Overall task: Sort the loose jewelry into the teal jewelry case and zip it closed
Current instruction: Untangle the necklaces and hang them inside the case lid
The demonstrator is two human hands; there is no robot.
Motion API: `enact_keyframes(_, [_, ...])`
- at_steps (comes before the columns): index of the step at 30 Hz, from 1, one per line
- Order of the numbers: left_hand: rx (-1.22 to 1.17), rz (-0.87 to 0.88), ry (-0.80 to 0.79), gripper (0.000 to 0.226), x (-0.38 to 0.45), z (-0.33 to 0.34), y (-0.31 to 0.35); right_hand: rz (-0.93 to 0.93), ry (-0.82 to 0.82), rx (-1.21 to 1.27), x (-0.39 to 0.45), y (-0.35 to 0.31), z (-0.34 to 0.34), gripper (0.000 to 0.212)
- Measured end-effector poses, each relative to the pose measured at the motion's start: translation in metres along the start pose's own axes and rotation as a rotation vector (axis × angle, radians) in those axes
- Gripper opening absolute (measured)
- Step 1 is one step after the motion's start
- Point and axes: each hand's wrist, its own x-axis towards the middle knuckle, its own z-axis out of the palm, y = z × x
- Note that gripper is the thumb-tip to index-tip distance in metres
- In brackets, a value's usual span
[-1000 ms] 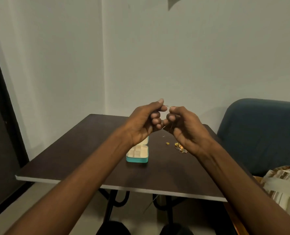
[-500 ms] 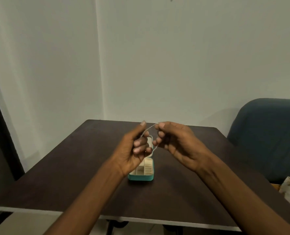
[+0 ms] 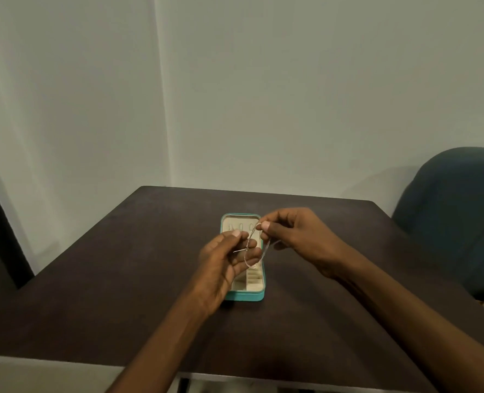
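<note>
Silvery and thin, a looped chain [image 3: 252, 251] is pinched by the left hand [image 3: 226, 262] and right hand [image 3: 297, 236] above the open teal case [image 3: 245, 295].

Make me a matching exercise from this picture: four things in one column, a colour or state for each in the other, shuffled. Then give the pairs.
Things:
1. jewelry case
2. chain
3. table
4. chair

Colour or state:
A. dark blue, at the right edge
B. thin and silvery, held in a loop between both hands
C. teal, lying open
D. dark brown, with the case resting on it

Pairs: 1-C, 2-B, 3-D, 4-A
</note>
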Motion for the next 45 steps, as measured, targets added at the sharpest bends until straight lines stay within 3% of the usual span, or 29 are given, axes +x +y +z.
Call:
enact_keyframes(4, [0.147,0.072,0.052,0.011,0.018,-0.005,-0.009,-0.013,0.016,-0.129,0.025,0.010,-0.006,0.017])
enact_keyframes(8, [0.514,0.324,0.331,0.010,0.039,-0.021,-0.014,-0.028,0.031,-0.234,0.051,0.020,-0.007,0.017])
enact_keyframes(11, [0.698,0.399,0.425,0.025,0.064,-0.035,-0.015,-0.014,0.021,-0.318,0.069,0.030,-0.005,0.016])
enact_keyframes(15, [0.808,0.287,0.408,0.054,0.097,-0.049,-0.026,-0.013,0.019,-0.397,0.087,0.043,0.003,0.015])
enact_keyframes(24, [0.795,0.212,0.327,0.060,0.110,-0.060,-0.055,-0.067,0.022,-0.619,0.113,0.067,0.024,0.017])
enact_keyframes(29, [0.941,0.184,0.284,0.082,0.113,-0.065,-0.058,-0.099,0.075,-0.661,0.123,0.083,0.035,0.017])
enact_keyframes(40, [1.030,0.228,0.258,0.080,0.123,-0.075,-0.065,-0.340,0.316,-1.073,0.125,0.100,0.047,0.034])
enact_keyframes(45, [1.045,0.206,0.242,0.088,0.126,-0.074,-0.067,-0.352,0.415,-1.186,0.124,0.106,0.051,0.029])
